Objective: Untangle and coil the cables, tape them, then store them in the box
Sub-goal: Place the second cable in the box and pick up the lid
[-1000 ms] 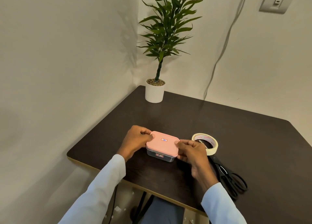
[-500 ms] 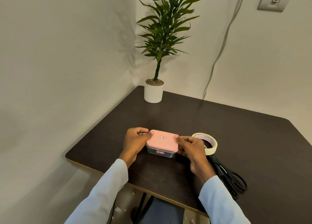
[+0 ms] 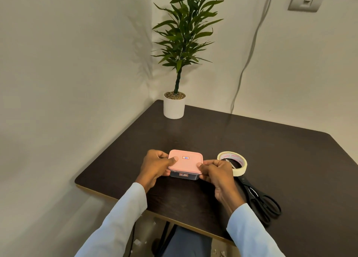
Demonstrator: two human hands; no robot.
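- Since the earlier frames the left hand [image 3: 157, 166] has shifted its thumb from the box's side up onto the pink lid [image 3: 185, 161]; the right hand [image 3: 216, 172] has stayed clamped at the opposite end.
- The lid sits flat on the box [image 3: 185, 176], so my judgement is that the lid is being pressed shut and the storing step is almost finished. No cable shows on the table; whether any lies in the box cannot be told through the dark wall.
- The box rests on the table [image 3: 271, 160] near its front edge, left of centre, between the two hands.
- Left hand: thumb flat on the lid, fingers curled round the left end. Right hand: thumb and fingers pinching the lid's right corner and the box side.
- Count, outward from the box: one box with one lid; one tape roll [image 3: 232, 163] at three o'clock, just beside the right hand; one pair of scissors [image 3: 259, 199] at four o'clock; one potted plant [image 3: 174, 106] at twelve o'clock, well apart.
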